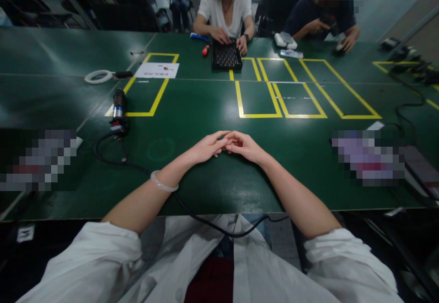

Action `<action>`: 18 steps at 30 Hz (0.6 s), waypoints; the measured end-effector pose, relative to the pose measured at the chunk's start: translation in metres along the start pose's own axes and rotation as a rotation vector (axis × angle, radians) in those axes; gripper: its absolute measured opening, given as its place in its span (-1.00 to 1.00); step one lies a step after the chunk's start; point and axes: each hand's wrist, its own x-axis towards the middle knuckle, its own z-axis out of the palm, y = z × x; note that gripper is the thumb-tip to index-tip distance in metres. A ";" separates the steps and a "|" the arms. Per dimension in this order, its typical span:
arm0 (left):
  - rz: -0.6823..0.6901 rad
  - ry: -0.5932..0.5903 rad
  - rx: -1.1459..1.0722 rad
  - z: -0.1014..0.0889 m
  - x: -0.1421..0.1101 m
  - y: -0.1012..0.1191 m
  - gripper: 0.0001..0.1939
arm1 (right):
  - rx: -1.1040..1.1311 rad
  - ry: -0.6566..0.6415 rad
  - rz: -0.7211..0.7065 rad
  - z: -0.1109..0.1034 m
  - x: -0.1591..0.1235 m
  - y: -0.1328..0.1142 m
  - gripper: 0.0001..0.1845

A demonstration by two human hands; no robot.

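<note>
Above the green table, my left hand (207, 148) and my right hand (246, 147) meet in the middle of the head view. Their fingertips touch and partly overlap, with the fingers bent and pressed together. A tiny dark spot shows between the fingertips; whether it is an object or a shadow I cannot tell. A pale bracelet (164, 183) circles my left wrist. Beneath my left forearm runs a black cable (137, 167), leading to a black cylindrical tool (119, 104) with a silver and blue band.
Yellow tape rectangles (260, 115) mark the table (192, 106). Across from me, one person works at a black tray (227, 63); another person (318, 19) handles a dark object. A paper sheet (157, 70) and a white coil (99, 77) lie left. Blurred items flank both sides.
</note>
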 end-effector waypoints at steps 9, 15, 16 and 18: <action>0.013 -0.011 -0.156 0.003 0.002 -0.014 -0.42 | -0.033 0.000 -0.025 0.004 0.000 0.000 -0.65; -0.091 0.105 -0.239 -0.002 0.005 -0.021 -0.68 | -0.123 0.125 -0.033 -0.003 0.001 0.004 -0.66; -0.089 0.111 -0.229 -0.002 0.005 -0.021 -0.69 | -0.145 0.130 -0.034 -0.004 0.001 0.004 -0.67; -0.072 0.110 -0.199 -0.001 0.004 -0.021 -0.70 | -0.189 0.124 -0.037 -0.004 0.000 0.003 -0.69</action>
